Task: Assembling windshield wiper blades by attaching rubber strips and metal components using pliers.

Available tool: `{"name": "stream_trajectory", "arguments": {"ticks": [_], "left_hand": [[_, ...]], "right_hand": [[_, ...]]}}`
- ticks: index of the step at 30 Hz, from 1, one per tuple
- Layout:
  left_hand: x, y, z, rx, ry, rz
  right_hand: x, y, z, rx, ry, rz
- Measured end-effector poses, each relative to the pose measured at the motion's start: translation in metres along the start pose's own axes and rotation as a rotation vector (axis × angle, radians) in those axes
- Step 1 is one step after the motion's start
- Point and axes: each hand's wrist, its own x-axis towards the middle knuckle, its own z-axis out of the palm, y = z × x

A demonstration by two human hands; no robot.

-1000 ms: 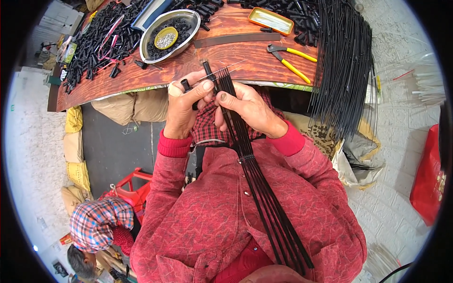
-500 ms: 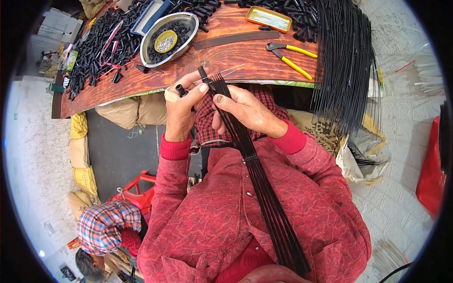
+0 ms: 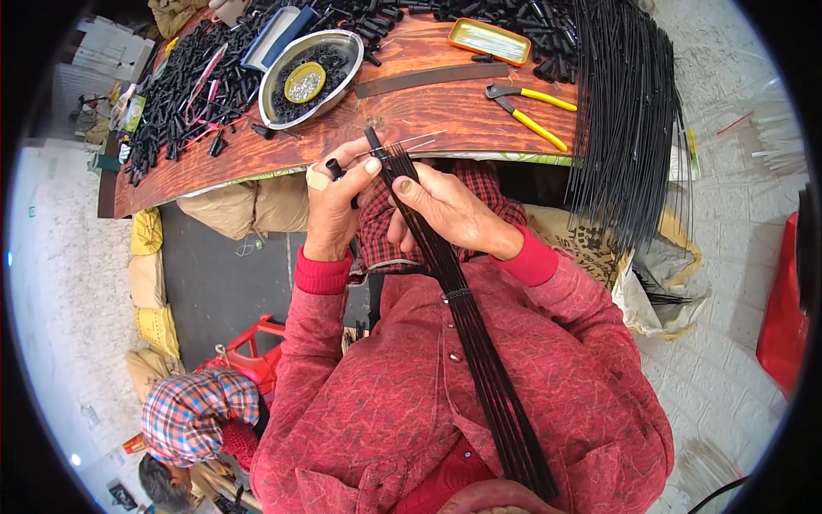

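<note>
My left hand [image 3: 328, 208] pinches the top of a bundle of thin black umbrella ribs [image 3: 484, 351], next to a short black tube end [image 3: 372, 139]. A small black plastic fitting [image 3: 335, 169] is also tucked in that hand, and a tan bandage wraps one finger. Thin pale wires [image 3: 417, 141] stick out rightward from the rib tips. My right hand [image 3: 456, 212] is closed round the bundle just below, thumb on top. The bundle slants down across my red jacket, with a joint band partway along it. The fingers behind the ribs are partly hidden.
The wooden table [image 3: 428, 103] bears heaps of black fittings [image 3: 184, 103], a metal bowl [image 3: 351, 84], a yellow tin [image 3: 490, 41], a dark flat strip [image 3: 432, 80] and yellow-handled pliers [image 3: 539, 128]. Many black ribs [image 3: 621, 128] hang over its right edge. A person in plaid [image 3: 201, 415] bends at lower left.
Both hands keep their holds on the bundle and have barely shifted. The wire ends at the rib tips now lie closer together. The whole view has moved slightly.
</note>
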Motion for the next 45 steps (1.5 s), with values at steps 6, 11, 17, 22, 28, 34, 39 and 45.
{"name": "stream_trajectory", "arguments": {"ticks": [6, 11, 17, 22, 28, 34, 39, 45], "left_hand": [[0.0, 0.0, 0.006, 0.092, 0.071, 0.026], [0.002, -0.007, -0.009, -0.026, -0.008, -0.012], [0.0, -0.008, -0.009, -0.079, -0.027, -0.02], [0.002, 0.004, -0.003, 0.091, 0.048, -0.108], [0.005, -0.006, -0.014, 0.008, -0.025, -0.035], [0.005, -0.014, -0.019, -0.194, -0.084, -0.051], [0.007, -0.013, -0.021, -0.174, -0.088, -0.07], [0.01, -0.021, -0.024, -0.19, -0.084, -0.063]], "right_hand": [[0.003, 0.006, -0.003, -0.085, 0.029, -0.013], [0.004, 0.003, -0.006, 0.153, -0.072, 0.031], [0.003, 0.004, -0.002, 0.161, -0.03, 0.03], [0.006, 0.009, -0.001, 0.055, 0.07, 0.041], [0.006, 0.005, -0.004, 0.141, -0.016, 0.043], [0.005, 0.001, -0.008, 0.21, -0.104, 0.065], [0.003, 0.002, -0.011, 0.157, -0.106, 0.068], [0.001, 0.005, -0.009, 0.124, -0.093, 0.064]]}}
